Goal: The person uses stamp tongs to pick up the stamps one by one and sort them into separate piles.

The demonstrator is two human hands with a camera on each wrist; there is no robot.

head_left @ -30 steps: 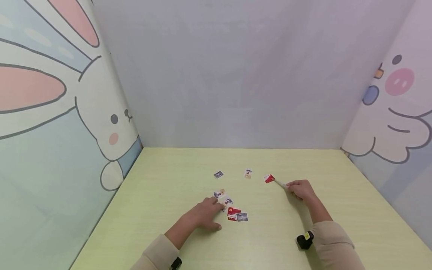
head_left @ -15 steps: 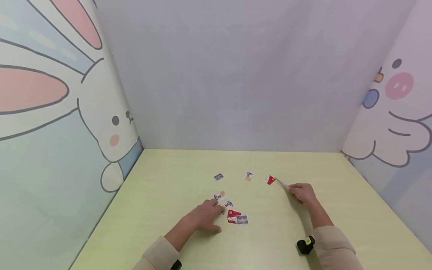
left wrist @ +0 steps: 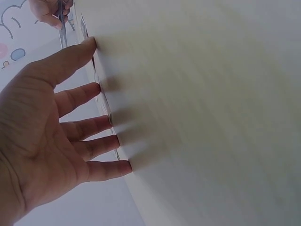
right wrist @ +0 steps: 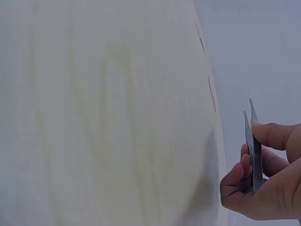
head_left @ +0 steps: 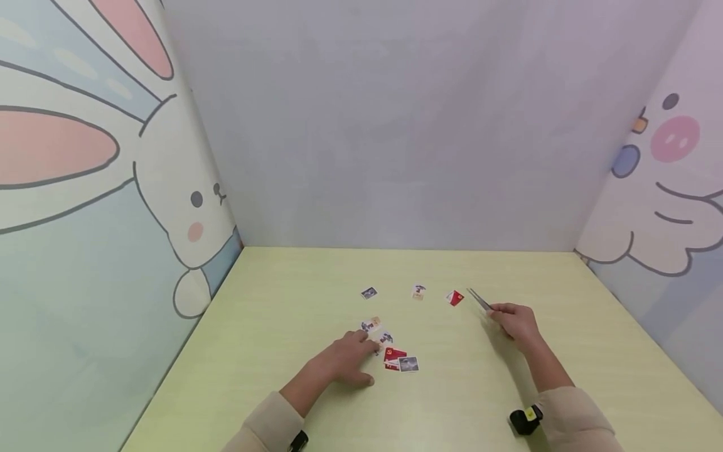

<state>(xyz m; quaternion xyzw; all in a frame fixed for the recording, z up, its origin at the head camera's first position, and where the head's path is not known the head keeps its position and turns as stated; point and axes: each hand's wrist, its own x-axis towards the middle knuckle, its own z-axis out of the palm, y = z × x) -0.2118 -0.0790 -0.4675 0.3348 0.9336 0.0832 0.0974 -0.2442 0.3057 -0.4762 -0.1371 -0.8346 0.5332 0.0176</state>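
My right hand [head_left: 515, 323] pinches a pair of metal tweezers [right wrist: 254, 155] between thumb and fingers. Their two tips stand apart with nothing between them, just right of a red-and-white stamp [head_left: 455, 298] on the table. Further left lie a stamp with a small figure [head_left: 418, 292] and a dark grey stamp [head_left: 369, 293]. Nearer me, my left hand [head_left: 350, 361] rests its spread fingertips on the table beside a loose group of stamps. In that group a red stamp [head_left: 395, 354] is partly covered by a grey one [head_left: 408, 364]; the fingers hide part of another.
The pale wooden table [head_left: 294, 282] meets a plain grey back wall [head_left: 395, 157]. Side panels carry a cartoon rabbit [head_left: 186, 220] on the left and a cartoon pig [head_left: 672, 176] on the right. A black wrist camera [head_left: 525, 420] sits by the right sleeve.
The tweezers have drawn away from the red-and-white stamp, up and to the right, and their tips have parted. That stamp stays on the table. My left hand keeps its place.
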